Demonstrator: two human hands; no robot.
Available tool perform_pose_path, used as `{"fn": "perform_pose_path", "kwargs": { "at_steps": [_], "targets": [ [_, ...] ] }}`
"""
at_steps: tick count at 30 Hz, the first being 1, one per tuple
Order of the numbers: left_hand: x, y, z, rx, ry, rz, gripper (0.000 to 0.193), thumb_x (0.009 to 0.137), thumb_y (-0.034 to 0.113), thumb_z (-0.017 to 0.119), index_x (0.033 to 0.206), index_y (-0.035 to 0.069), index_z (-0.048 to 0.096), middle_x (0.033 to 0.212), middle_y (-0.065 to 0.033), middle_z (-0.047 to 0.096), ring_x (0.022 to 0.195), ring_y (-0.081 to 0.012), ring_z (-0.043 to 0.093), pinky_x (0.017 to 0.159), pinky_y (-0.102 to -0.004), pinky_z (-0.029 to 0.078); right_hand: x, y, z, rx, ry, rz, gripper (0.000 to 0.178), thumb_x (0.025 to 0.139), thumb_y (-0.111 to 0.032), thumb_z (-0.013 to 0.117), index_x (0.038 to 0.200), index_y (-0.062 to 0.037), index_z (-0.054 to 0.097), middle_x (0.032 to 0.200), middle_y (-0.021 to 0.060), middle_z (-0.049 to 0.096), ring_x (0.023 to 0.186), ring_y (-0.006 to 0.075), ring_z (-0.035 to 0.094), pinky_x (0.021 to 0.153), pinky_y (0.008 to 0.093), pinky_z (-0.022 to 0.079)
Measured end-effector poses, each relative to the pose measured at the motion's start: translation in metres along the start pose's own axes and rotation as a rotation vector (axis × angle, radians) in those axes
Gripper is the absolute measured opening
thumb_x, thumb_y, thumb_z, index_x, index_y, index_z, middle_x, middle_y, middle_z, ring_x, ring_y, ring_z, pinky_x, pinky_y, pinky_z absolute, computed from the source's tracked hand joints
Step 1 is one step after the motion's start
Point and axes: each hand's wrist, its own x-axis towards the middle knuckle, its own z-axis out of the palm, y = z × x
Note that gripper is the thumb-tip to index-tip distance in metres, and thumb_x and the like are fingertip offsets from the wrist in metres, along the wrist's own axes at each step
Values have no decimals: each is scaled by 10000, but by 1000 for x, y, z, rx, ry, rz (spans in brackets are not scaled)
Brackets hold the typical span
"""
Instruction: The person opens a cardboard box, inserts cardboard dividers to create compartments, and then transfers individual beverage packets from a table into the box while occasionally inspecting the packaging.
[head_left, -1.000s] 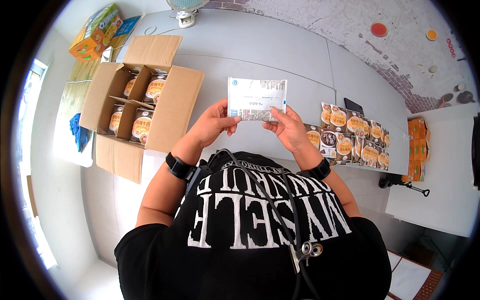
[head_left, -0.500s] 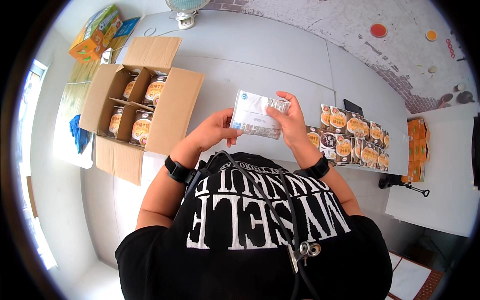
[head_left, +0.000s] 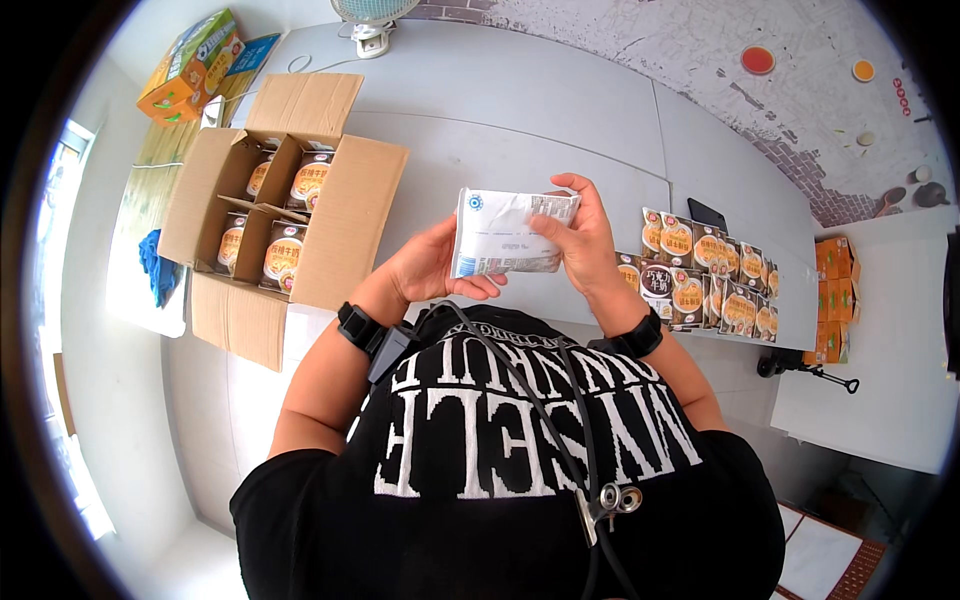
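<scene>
A flat white packet (head_left: 505, 230) with a blue round mark and small print faces up in front of my chest. My right hand (head_left: 585, 235) grips its right end, with the thumb pressed on the face and the fingers behind. My left hand (head_left: 430, 265) cups the left end from behind and below. Its fingertips show under the packet's lower edge, while the left thumb is partly hidden behind it. On the table to the right lie several brown packets (head_left: 690, 290) with round orange pictures, in overlapping rows.
An open cardboard box (head_left: 350, 230) with divided compartments holds similar brown packets at the left. A black phone (head_left: 706, 213) lies behind the packet rows. A small fan (head_left: 372, 38) stands at the table's far edge. Orange cartons (head_left: 832, 300) are stacked at the right; a coloured carton (head_left: 190, 65) sits far left.
The packet has tilted and shifted slightly left. My left hand has moved from pinching its edge, thumb on the face, to lying beneath and behind it. The right hand keeps its grip.
</scene>
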Motion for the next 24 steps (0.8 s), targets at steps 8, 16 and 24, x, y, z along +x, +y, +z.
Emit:
{"fn": "perform_pose_path", "kwargs": {
  "at_steps": [8, 16, 24],
  "targets": [
    [19, -14, 3, -124, -30, 32, 494, 966, 301, 357, 1291, -70, 336, 1045, -338, 538, 834, -327, 651, 689, -343, 588, 5, 2, -2, -268, -173, -155, 588, 754, -48, 717, 1235, -69, 380, 1069, 90, 560, 981, 153, 545, 880, 320, 438],
    [13, -3, 18, 211, 309, 424, 380, 903, 143, 537, 1248, 15, 441, 1104, -94, 598, 971, -164, 607, 846, -306, 509, 1, 15, -9, -106, -108, 57, 619, 850, -160, 623, 1349, -3, 294, 1182, 116, 542, 1100, 195, 521, 940, 350, 415],
    [13, -6, 21, 484, 424, 537, 382, 861, 40, 575, 1217, 3, 442, 1077, -82, 605, 967, -139, 592, 840, -282, 492, 2, 28, -9, -104, -173, 244, 504, 837, -111, 632, 1260, 7, 385, 1114, 116, 574, 992, 159, 571, 854, 314, 474]
  ]
}}
